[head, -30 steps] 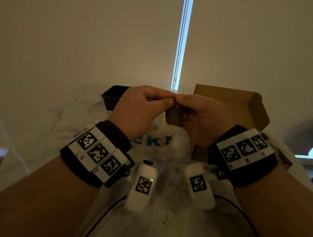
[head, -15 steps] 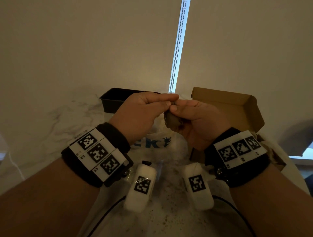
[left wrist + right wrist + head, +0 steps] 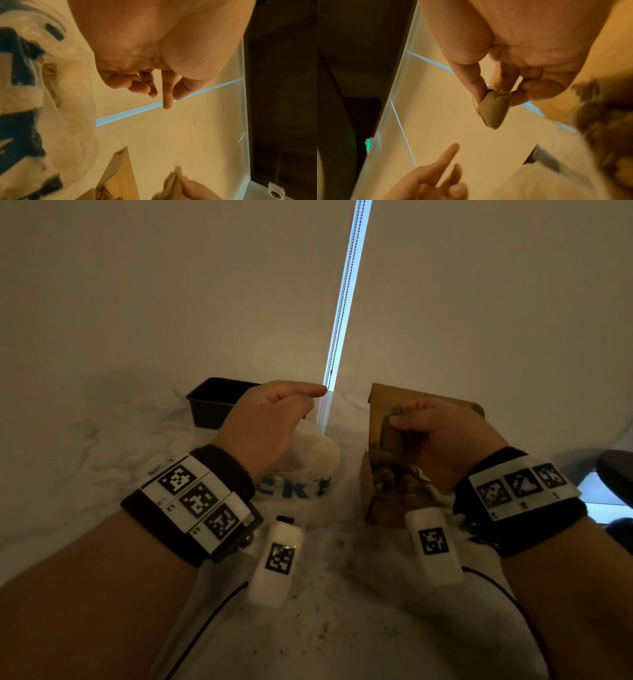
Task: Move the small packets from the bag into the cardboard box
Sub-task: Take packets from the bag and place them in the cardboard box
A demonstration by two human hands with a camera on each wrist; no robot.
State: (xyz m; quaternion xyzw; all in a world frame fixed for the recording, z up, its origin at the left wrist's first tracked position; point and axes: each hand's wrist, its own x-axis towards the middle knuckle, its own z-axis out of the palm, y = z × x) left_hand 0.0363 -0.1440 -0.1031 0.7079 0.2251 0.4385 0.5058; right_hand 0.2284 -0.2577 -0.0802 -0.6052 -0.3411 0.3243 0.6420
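My right hand (image 3: pixel 400 417) pinches a small brown packet (image 3: pixel 392 436) between thumb and fingers, held just above the open cardboard box (image 3: pixel 376 402). The right wrist view shows the same packet (image 3: pixel 493 109) hanging from the fingertips. Several brown packets (image 3: pixel 394 481) lie inside the box. My left hand (image 3: pixel 308 402) hovers over the white plastic bag (image 3: pixel 308 460) with blue lettering. It holds nothing; the index finger (image 3: pixel 167 102) points out and the other fingers are loosely curled. The bag (image 3: pixel 51 94) shows more packets through its plastic.
A black plastic tray (image 3: pixel 212 402) stands at the back left on the marble table (image 3: pixel 102 446). Behind are pale blinds with a bright gap and a bead chain (image 3: pixel 342 302). Two white tagged camera units (image 3: pixel 277 556) with cables hang under my wrists.
The hands, which held the packet together at the centre, have parted. The left let go and stayed over the bag; the right carried the packet right, over the box.
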